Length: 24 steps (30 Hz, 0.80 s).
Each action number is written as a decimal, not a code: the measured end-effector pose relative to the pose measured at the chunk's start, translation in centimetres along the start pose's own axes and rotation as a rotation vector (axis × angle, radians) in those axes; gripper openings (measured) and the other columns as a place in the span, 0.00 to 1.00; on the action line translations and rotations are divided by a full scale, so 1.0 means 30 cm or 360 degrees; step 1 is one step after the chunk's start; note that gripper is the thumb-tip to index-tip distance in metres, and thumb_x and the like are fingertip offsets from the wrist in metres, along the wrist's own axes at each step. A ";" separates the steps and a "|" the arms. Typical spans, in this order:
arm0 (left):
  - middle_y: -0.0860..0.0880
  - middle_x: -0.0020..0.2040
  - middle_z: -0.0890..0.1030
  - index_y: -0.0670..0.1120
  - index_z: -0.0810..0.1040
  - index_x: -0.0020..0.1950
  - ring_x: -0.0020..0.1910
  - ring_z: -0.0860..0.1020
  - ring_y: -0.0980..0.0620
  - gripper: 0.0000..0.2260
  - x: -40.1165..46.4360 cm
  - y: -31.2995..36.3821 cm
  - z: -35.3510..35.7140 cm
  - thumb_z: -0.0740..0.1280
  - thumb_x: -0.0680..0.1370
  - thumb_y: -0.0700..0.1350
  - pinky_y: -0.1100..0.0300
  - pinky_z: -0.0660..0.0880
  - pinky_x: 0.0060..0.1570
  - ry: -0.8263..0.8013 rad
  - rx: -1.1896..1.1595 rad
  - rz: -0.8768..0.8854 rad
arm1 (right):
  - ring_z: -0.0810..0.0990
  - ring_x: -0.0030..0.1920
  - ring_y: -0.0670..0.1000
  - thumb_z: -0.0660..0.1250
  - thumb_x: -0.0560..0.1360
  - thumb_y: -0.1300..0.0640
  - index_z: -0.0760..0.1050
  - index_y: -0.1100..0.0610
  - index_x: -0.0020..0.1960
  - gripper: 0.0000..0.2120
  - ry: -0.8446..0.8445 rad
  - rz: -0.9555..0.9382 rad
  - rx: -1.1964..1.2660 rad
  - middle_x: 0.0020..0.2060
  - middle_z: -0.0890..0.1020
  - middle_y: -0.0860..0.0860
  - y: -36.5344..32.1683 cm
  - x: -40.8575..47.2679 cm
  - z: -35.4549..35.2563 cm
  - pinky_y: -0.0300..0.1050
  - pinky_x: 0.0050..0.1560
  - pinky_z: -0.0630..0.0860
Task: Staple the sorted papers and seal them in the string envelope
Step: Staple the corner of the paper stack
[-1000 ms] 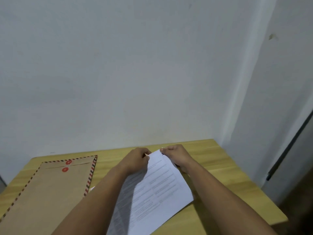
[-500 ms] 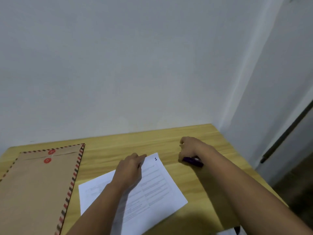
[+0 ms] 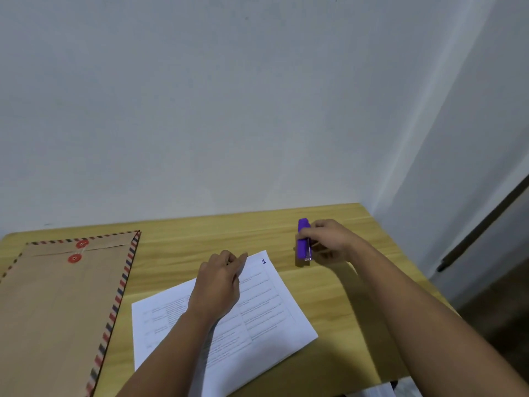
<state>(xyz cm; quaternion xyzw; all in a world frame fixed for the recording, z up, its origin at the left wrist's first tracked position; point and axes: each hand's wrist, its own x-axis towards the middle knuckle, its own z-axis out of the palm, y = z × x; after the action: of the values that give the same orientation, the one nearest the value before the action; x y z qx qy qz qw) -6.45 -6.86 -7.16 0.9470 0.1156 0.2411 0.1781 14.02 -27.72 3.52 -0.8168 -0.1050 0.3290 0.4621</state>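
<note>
A stack of white printed papers (image 3: 257,310), with a "1" at its top right corner, lies on the wooden table (image 3: 357,310). My left hand (image 3: 220,282) rests on the papers near their top edge, fingers loosely bent. My right hand (image 3: 329,242) grips a purple stapler (image 3: 303,242) to the right of the papers' top corner. The stapler points away from me, just above or on the table; which one I cannot tell. A brown string envelope (image 3: 57,310) with red button discs and a striped border lies flat at the left.
A white wall rises right behind the table's far edge. The table's right edge runs diagonally past my right forearm, with dark floor beyond it. A dark strip runs down the wall at the far right.
The papers went from held up in both hands to flat on the table. My right hand moved right to the purple stapler and now holds it, turned lengthwise. The camera tilted down.
</note>
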 end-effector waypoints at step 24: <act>0.53 0.45 0.73 0.51 0.79 0.68 0.40 0.71 0.49 0.29 0.002 0.014 -0.006 0.69 0.69 0.31 0.55 0.68 0.41 -0.0009 0.0002 0.0006 | 0.79 0.36 0.54 0.61 0.77 0.52 0.82 0.65 0.60 0.21 -0.0772 0.0124 0.1259 0.43 0.82 0.59 0.106 -0.012 0.087 0.46 0.38 0.75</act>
<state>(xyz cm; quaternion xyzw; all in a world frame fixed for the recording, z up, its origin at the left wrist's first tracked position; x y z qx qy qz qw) -6.43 -7.18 -6.81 0.9480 0.1135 0.2387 0.1774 11.67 -27.85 0.11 -0.4807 -0.0458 0.5423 0.6876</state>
